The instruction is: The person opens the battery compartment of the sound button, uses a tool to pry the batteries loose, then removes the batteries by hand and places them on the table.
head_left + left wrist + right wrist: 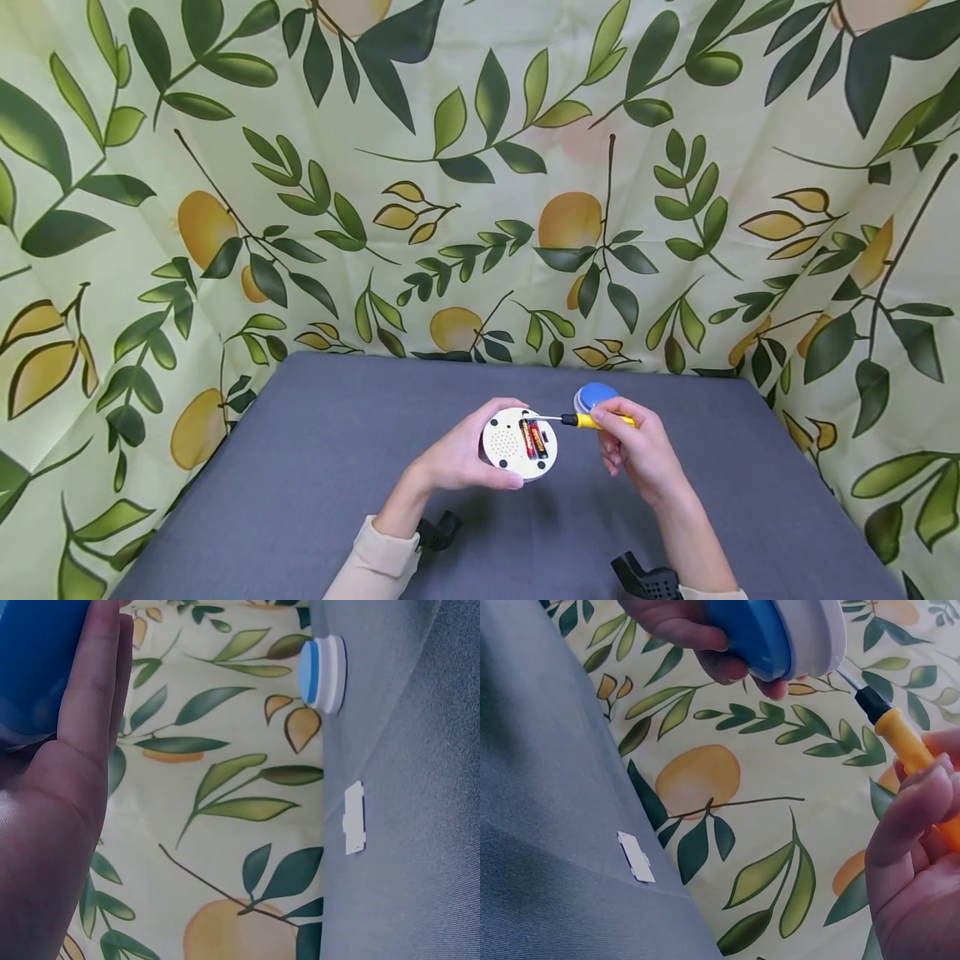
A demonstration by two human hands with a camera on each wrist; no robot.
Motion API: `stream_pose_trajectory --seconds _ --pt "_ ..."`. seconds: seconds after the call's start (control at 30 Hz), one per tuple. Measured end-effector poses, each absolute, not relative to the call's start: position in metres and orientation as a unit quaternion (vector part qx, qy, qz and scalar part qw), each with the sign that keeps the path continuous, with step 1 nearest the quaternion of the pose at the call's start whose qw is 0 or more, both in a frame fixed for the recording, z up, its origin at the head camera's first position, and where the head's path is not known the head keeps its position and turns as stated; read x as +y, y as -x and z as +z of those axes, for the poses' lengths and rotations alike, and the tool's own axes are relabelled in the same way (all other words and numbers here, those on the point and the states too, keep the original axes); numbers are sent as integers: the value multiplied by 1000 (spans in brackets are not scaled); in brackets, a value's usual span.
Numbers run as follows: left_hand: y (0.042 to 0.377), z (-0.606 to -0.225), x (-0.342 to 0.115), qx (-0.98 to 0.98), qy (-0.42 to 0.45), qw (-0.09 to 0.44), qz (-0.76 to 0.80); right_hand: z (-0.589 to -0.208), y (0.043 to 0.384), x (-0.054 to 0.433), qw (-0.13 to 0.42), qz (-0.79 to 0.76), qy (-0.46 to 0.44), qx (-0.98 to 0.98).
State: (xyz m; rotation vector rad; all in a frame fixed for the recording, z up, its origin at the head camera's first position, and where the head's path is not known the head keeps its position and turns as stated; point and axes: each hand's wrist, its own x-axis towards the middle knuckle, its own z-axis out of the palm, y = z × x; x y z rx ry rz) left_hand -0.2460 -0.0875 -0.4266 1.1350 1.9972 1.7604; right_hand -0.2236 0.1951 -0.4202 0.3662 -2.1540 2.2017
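Note:
My left hand [454, 454] grips a round push-button device [501, 443], its white underside facing the head camera. Two red-and-black batteries [534, 439] lie side by side in its uncovered compartment. From the right, my right hand [643, 446] holds a screwdriver by its yellow handle [588, 421]. The thin shaft reaches the upper end of the batteries; its exact contact is too small to tell. The right wrist view shows the device's blue dome [754, 641], with the left fingers around it and the screwdriver [904, 739] at its white base.
A second blue-and-white button [596, 392] stands on the grey table [337, 417] behind the right hand. A small white battery cover [355, 817] lies on the table in both wrist views. Leaf-patterned cloth [465, 250] surrounds the back and sides.

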Motion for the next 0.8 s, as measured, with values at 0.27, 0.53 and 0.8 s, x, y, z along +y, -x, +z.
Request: stream_pose_trajectory --seconds 0.27,0.53,0.8 --pt "250 -430 -89 696 -382 106 599 -418 222 196 39 732 -104 -672" --pt "249 -429 -92 715 -362 93 591 -414 222 197 49 762 -95 -638" --pt "251 -428 -95 723 -348 84 591 -416 227 201 73 777 -50 -623"
